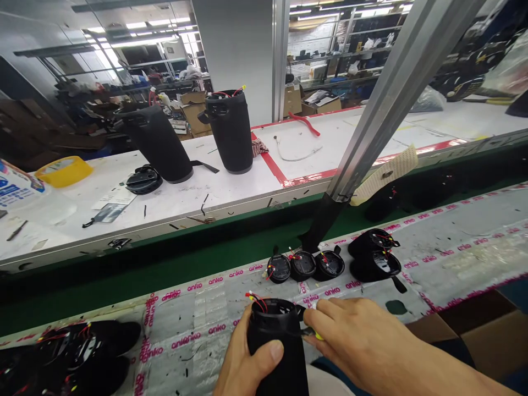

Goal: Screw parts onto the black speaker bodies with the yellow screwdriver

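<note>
In the lower middle stands a black cylindrical speaker housing (280, 352), tilted slightly, with red and yellow-tipped wires coming out of its open top. My left hand (247, 357) wraps round its left side, thumb across the front. At the right of its rim, my right hand (350, 330) is closed, knuckles up, on a mostly hidden tool with a yellow part (318, 336). A dark strap-like piece (301, 313) shows between the rim and these fingers. Just beyond are several round black end caps (303, 265) with wires, lying in a row on the bench.
More black housings lie at the right (377, 264) and lower left (82, 352) of the taped bench (214, 352). A white shelf (185, 203) behind carries two upright housings (231, 132) and yellow tape (64, 170). A metal post (383, 104) rises at right, above cardboard boxes (490, 341).
</note>
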The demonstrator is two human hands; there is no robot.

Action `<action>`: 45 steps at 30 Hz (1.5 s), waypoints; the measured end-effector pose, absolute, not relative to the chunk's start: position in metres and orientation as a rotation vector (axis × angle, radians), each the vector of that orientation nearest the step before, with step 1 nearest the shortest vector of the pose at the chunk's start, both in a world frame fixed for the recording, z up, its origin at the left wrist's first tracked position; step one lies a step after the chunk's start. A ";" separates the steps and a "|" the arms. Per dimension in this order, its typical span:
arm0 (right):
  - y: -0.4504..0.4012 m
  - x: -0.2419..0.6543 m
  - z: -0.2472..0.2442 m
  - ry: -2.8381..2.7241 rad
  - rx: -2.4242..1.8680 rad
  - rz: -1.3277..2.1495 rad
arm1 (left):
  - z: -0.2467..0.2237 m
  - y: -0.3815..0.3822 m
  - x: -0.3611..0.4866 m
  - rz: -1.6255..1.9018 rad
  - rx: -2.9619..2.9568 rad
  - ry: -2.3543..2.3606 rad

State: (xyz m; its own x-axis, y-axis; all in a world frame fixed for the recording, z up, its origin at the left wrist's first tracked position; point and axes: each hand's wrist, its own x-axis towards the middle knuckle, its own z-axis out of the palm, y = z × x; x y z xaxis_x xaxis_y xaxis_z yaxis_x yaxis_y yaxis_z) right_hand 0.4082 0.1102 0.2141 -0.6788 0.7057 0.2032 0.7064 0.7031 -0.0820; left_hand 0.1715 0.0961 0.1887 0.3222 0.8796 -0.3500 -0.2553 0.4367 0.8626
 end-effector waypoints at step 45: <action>0.104 0.402 0.199 -2.782 -1.173 -0.046 | 0.177 0.092 0.173 0.851 0.834 1.076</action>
